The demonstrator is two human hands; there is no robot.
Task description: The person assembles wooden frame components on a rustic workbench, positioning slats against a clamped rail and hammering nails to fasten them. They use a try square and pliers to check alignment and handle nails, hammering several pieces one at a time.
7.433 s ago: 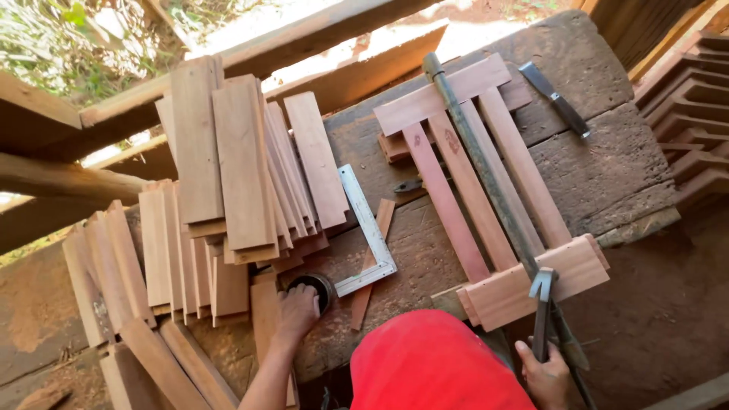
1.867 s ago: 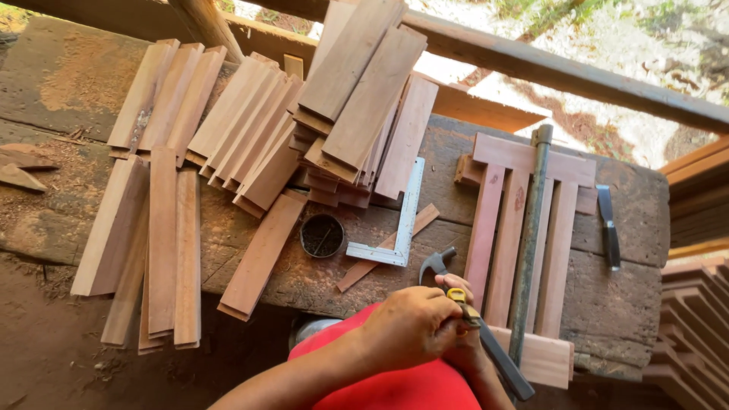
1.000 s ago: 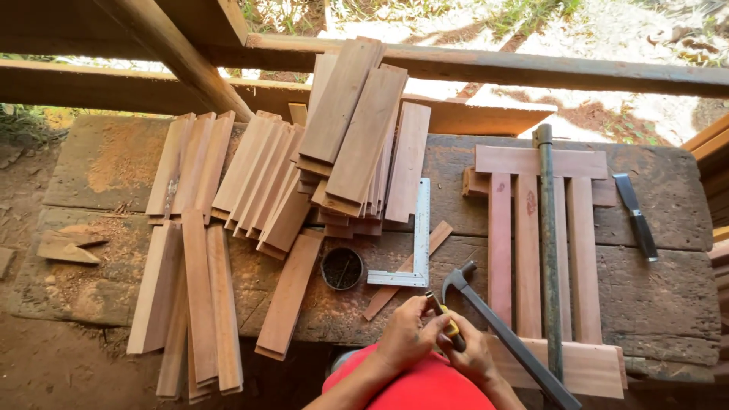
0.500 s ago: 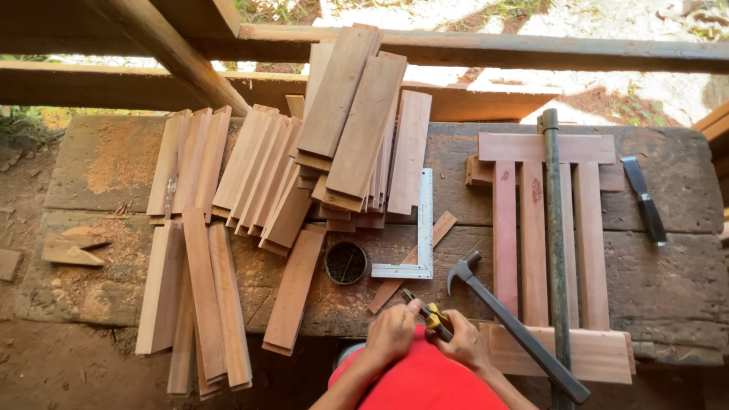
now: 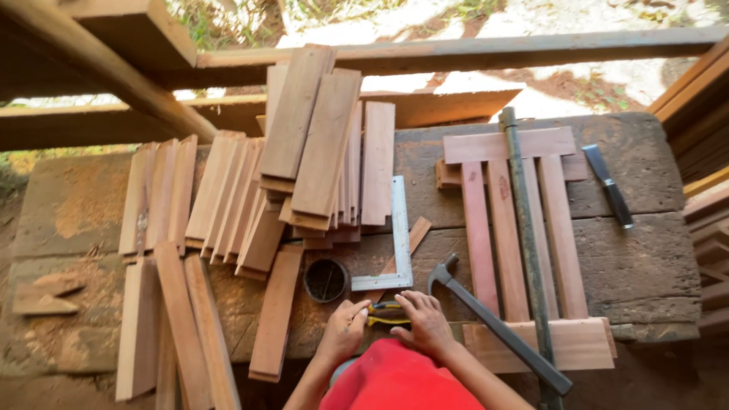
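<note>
The left hand (image 5: 343, 332) and right hand (image 5: 422, 323) meet low in the frame's centre, fingers curled on a small yellow-handled tool (image 5: 386, 313) lying on the surface (image 5: 638, 266). Just above it sit a round black tin (image 5: 326, 279) and a metal square (image 5: 399, 239); a hammer (image 5: 493, 326) lies to the right.

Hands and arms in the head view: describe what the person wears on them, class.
Both the left hand and right hand are bare: no gloves. The forearms show no sleeves. I can make out no rings, watch or markings. A red garment covers the body below them.
</note>
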